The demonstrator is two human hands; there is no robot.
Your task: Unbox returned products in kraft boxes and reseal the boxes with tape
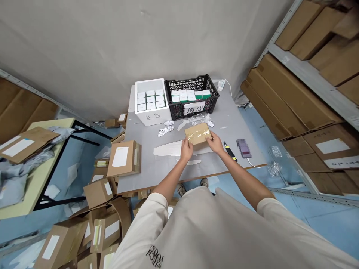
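Observation:
A small cardboard box (197,132) with shiny clear tape across it is held above the grey table (157,170). My left hand (186,150) grips its near left corner, and my right hand (215,142) grips the near right corner. Beneath the box lies a strip of white paper (168,148). To the right of my right hand rest a black and yellow box cutter (230,151) and a phone (244,148), blurred out, with a white cable. Crumpled white paper (165,130) and clear plastic wrap (198,118) lie beyond the box.
At the table's back stand a white foam box (153,118) and a black plastic crate (177,112), both holding small white boxes. A taped carton (125,158) sits at the left edge. Cartons pile on the floor at left; loaded shelves (297,63) stand at right.

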